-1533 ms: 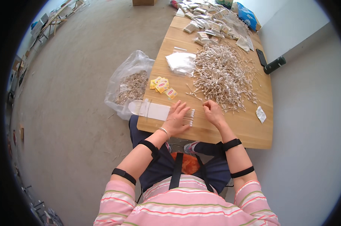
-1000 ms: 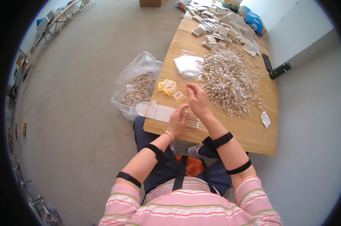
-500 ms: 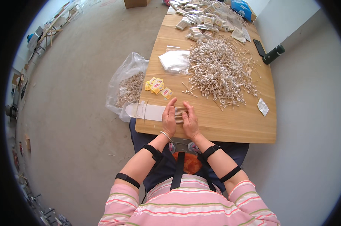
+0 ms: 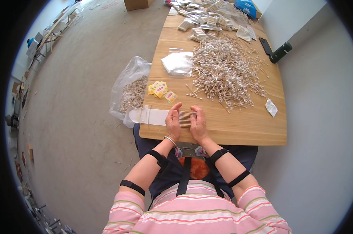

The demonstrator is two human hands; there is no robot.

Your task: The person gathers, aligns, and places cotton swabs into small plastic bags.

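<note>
Between my two hands lies a flat row of cotton swabs (image 4: 185, 119), side by side near the table's front edge. My left hand (image 4: 173, 122) presses against their left ends, its fingers together and thumb upward. Against the right ends rests my right hand (image 4: 198, 123), curved the same way, so both swab tips are mostly hidden by the palms. A white strip (image 4: 157, 117) with a clear rounded end runs left from my left hand, past the table edge. Beyond the hands spreads a large heap of loose cotton swabs (image 4: 225, 72).
Small yellow cards (image 4: 160, 89) and a stack of clear plastic bags (image 4: 177, 63) lie at the left. Filled packets (image 4: 207, 19) are piled at the far end. A phone (image 4: 265, 46), dark bottle (image 4: 280, 52) and crumpled paper (image 4: 271, 108) line the right. A bag of swabs (image 4: 133, 93) stands left of the table.
My hands have parted slightly, showing a little more of the swabs between them. The whole view has shifted a little.
</note>
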